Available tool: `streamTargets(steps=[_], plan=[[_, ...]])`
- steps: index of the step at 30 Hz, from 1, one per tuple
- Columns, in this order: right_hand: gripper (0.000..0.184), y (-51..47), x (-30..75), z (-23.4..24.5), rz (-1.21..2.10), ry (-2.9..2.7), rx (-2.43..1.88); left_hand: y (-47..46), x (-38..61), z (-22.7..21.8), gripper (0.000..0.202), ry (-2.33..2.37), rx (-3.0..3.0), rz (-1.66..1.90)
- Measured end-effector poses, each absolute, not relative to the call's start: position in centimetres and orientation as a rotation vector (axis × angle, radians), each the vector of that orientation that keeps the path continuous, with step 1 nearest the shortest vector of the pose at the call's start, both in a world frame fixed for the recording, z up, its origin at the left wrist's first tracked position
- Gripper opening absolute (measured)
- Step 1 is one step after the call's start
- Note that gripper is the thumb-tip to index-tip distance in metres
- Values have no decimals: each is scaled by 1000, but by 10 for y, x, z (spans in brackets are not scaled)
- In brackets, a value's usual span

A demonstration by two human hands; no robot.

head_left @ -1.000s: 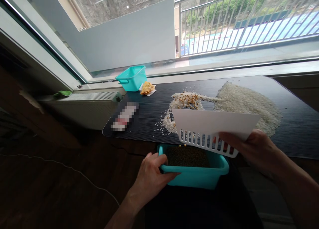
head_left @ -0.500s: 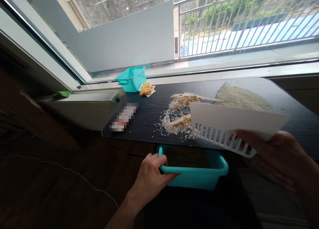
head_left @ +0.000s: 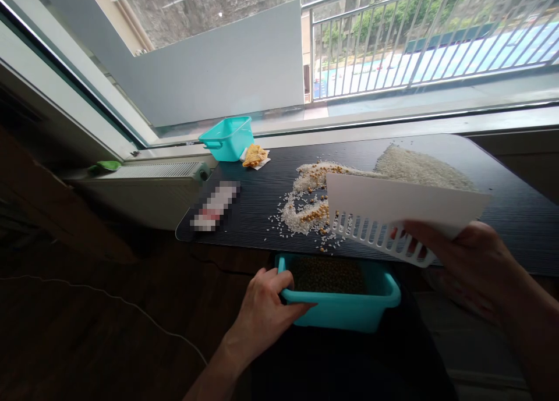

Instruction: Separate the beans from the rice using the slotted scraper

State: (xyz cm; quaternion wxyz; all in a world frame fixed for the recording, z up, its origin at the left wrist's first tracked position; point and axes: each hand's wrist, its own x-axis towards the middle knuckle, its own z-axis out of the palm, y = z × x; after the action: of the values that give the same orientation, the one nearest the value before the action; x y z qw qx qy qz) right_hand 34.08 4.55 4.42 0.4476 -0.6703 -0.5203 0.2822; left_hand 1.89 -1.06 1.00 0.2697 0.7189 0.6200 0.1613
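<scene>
My left hand [head_left: 266, 311] grips the left rim of a teal tub [head_left: 345, 308] held below the table's front edge; dark small beans fill its bottom. My right hand [head_left: 458, 261] holds a white slotted basket [head_left: 393, 212] tilted above the black table [head_left: 524, 215], its slotted side facing me. Just left of the basket lies a mix of white rice and yellow beans [head_left: 305, 209]. A large pile of white rice [head_left: 419, 168] spreads behind the basket, partly hidden by it.
A second teal tub [head_left: 227, 138] and a yellow cloth [head_left: 255, 155] sit at the table's far left corner. A blurred flat package [head_left: 213, 206] lies near the left edge. A radiator [head_left: 148, 174] stands left of the table; a white cable [head_left: 109, 302] crosses the floor.
My right hand carried the white basket from over the teal tub back up and right over the table, then slightly left. The left hand and tub stayed put.
</scene>
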Motion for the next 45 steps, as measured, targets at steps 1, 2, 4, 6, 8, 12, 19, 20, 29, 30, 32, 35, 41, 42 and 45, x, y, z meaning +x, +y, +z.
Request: streamTargets(steps=[1,2,4,6,8,12,19,20,29,30,32,35,41,42,45], plan=[[47,49,340,43,745,-1291,-1654,-10,19,10,44,1671,1934,436],[48,53,339,42,783,-1299,-1648,-10,19,11,45,1670,1931,439],[54,59,337,39,819,-1330,-1642,-10,19,12,46,1668,1927,444],[58,61,335,38,840,-1356,-1621,-10,19,11,46,1675,1929,453],[57,61,334,38,870,-1367,-1588,-11,19,10,46,1685,1938,469],[56,63,337,35,833,-1377,-1575,-11,19,8,44,1697,1951,496],[67,72,319,34,887,-1438,-1513,-11,9,12,44,1699,1930,512],[70,72,314,36,904,-1459,-1494,-11,6,13,43,1710,1927,511],[80,89,279,39,915,-1647,-1343,-18,-32,20,44,1843,1855,504],[81,90,276,39,917,-1664,-1336,-18,-35,21,44,1846,1853,505],[84,92,272,41,924,-1699,-1340,-18,-39,22,43,1850,1850,514],[89,92,275,41,951,-1761,-1357,-17,-42,23,44,1852,1838,534],[81,90,281,34,862,-1752,-1340,-16,-42,22,44,1862,1787,521],[79,90,277,35,858,-1761,-1315,-16,-42,21,44,1868,1775,517],[73,93,255,42,890,-1828,-1196,-17,-46,21,44,1884,1749,509]])
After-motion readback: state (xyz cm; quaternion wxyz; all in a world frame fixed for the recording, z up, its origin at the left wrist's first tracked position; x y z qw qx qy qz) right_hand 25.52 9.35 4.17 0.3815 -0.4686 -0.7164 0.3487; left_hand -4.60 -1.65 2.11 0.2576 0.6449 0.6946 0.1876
